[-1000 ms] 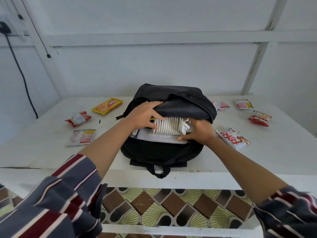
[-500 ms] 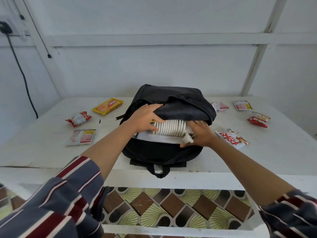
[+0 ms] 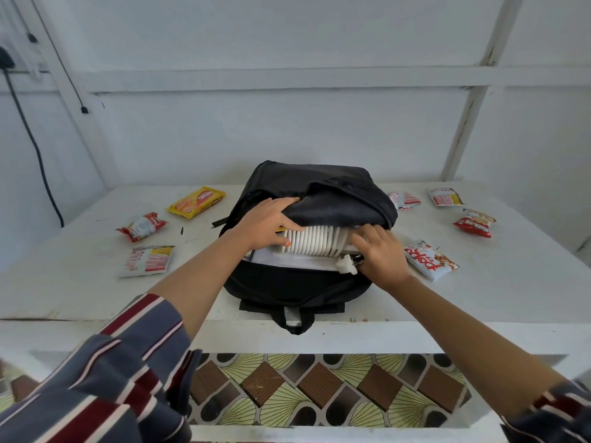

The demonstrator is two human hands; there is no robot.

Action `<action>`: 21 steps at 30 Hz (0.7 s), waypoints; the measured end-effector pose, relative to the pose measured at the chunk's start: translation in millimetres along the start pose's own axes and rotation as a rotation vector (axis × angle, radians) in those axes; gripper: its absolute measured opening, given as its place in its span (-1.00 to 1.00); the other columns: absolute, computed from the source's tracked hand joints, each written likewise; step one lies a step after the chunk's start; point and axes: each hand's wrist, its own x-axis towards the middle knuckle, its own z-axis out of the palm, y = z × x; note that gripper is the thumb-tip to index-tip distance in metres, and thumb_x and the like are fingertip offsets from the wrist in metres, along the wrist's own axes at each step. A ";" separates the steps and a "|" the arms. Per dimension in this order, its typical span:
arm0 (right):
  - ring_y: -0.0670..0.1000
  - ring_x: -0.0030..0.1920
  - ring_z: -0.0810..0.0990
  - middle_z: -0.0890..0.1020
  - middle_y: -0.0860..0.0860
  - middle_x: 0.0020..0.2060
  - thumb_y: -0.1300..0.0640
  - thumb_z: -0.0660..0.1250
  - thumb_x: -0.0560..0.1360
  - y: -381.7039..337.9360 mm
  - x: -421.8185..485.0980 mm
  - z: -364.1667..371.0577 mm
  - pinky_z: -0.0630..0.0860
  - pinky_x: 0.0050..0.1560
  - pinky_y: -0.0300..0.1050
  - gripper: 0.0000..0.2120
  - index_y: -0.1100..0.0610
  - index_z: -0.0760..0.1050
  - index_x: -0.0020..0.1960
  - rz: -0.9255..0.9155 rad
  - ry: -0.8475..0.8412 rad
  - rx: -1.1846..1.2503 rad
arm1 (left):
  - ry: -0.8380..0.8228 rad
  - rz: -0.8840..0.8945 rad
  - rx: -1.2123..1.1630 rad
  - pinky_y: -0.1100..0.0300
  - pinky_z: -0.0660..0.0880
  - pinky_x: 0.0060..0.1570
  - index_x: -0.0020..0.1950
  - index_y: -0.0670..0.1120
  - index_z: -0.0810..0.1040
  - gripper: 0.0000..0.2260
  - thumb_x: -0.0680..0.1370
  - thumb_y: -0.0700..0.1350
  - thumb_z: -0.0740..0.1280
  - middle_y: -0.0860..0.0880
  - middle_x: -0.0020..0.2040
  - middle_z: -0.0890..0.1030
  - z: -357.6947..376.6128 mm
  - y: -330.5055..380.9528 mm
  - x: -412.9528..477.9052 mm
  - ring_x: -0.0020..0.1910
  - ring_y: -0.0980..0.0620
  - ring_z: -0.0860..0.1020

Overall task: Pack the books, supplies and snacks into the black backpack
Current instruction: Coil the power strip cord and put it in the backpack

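Note:
The black backpack [image 3: 319, 282] lies on the white table [image 3: 499, 273], its opening toward me. A white ribbed bundle [image 3: 315, 240] sits in the opening on top of a white book [image 3: 287, 259], and a white plug [image 3: 347, 268] sticks out at its right end. My left hand [image 3: 267, 223] holds the upper flap of the bag, thumb against the bundle. My right hand [image 3: 379, 247] presses with straight fingers on the bundle's right end.
Snack packets lie around the bag: a yellow one [image 3: 196, 202], a red one [image 3: 142, 226] and a white-red one [image 3: 147, 261] on the left; a white-red pack [image 3: 430, 259], a red pack [image 3: 475, 222] and two small packs [image 3: 403, 199] [image 3: 445, 197] on the right. A black cable [image 3: 30, 139] hangs on the left wall.
My right hand has moved up from the plug to the bundle's right end, fingers now straight on it. The bundle has slid deeper under the flap. My left hand stays on the flap.

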 end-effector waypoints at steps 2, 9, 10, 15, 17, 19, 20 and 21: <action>0.17 -0.29 0.59 0.62 0.16 -0.27 0.49 0.36 0.17 -7.2 0.2 -1.6 0.48 -0.34 -0.09 -0.73 0.26 0.58 -0.18 0.023 -0.167 0.094 | 0.006 0.001 -0.006 0.07 0.00 0.44 0.22 0.11 0.55 -0.66 0.45 -0.05 0.41 -0.05 0.51 0.17 0.2 0.4 0.1 0.47 -0.01 0.14; 0.17 -0.07 0.57 0.61 0.19 -0.13 0.52 0.09 0.35 -41.6 3.2 8.8 0.48 -0.01 0.01 -0.68 0.31 0.50 -0.03 0.336 -0.334 0.447 | 0.037 0.004 -0.028 0.06 0.01 0.44 0.20 0.09 0.56 -0.69 0.47 -0.06 0.40 -0.06 0.50 0.19 1.8 1.6 0.1 0.47 -0.01 0.15; 0.17 -0.09 0.57 0.60 0.20 -0.13 0.51 0.09 0.40 -46.1 2.4 11.1 0.50 -0.02 0.05 -0.67 0.30 0.46 0.06 0.383 -0.315 0.432 | 0.039 0.002 -0.030 0.06 0.01 0.44 0.20 0.08 0.57 -0.70 0.47 -0.06 0.39 -0.06 0.50 0.19 2.0 1.8 0.2 0.47 -0.01 0.15; 0.13 -0.13 0.58 0.61 0.16 -0.11 0.34 0.13 0.53 -59.9 -2.2 19.0 0.51 -0.11 -0.05 -0.79 0.24 0.51 0.06 0.432 -0.292 0.313 | 0.029 -0.005 -0.033 0.03 -0.01 0.45 0.20 0.04 0.58 -0.71 0.47 -0.07 0.39 -0.08 0.50 0.18 1.9 3.7 0.6 0.47 -0.02 0.14; 0.11 -0.02 0.57 0.60 0.12 0.00 0.30 0.16 0.54 -60.0 -3.3 19.3 0.48 -0.03 -0.11 -0.74 0.18 0.55 0.13 0.352 -0.334 0.246 | 0.024 -0.013 -0.035 0.02 -0.03 0.45 0.20 0.04 0.58 -0.71 0.47 -0.08 0.40 -0.09 0.50 0.18 0.9 4.8 0.5 0.48 -0.02 0.13; 0.12 -0.02 0.57 0.59 0.12 -0.02 0.26 0.26 0.50 -59.6 -2.6 15.6 0.49 -0.04 -0.08 -0.75 0.11 0.58 0.14 0.269 -0.312 0.150 | 0.025 -0.020 -0.038 0.02 -0.03 0.45 0.19 0.04 0.59 -0.71 0.47 -0.10 0.40 -0.09 0.50 0.18 0.2 6.3 -0.3 0.48 -0.03 0.13; 0.13 -0.09 0.59 0.61 0.12 -0.12 0.25 0.36 0.43 -58.9 -1.6 12.7 0.50 -0.11 -0.09 -0.78 0.08 0.63 0.06 0.230 -0.270 0.097 | 0.030 -0.026 -0.055 0.02 -0.04 0.45 0.17 0.04 0.60 -0.72 0.46 -0.11 0.40 -0.09 0.50 0.18 -0.1 6.9 -0.9 0.48 -0.02 0.13; 0.11 -0.16 0.59 0.62 0.10 -0.21 0.23 0.44 0.37 -58.1 -0.5 9.7 0.50 -0.16 -0.11 -0.79 0.04 0.66 -0.03 0.190 -0.242 0.037 | 0.040 -0.033 -0.085 0.03 -0.04 0.45 0.12 0.04 0.62 -0.75 0.46 -0.13 0.41 -0.08 0.50 0.19 -1.1 7.5 -2.0 0.47 -0.02 0.13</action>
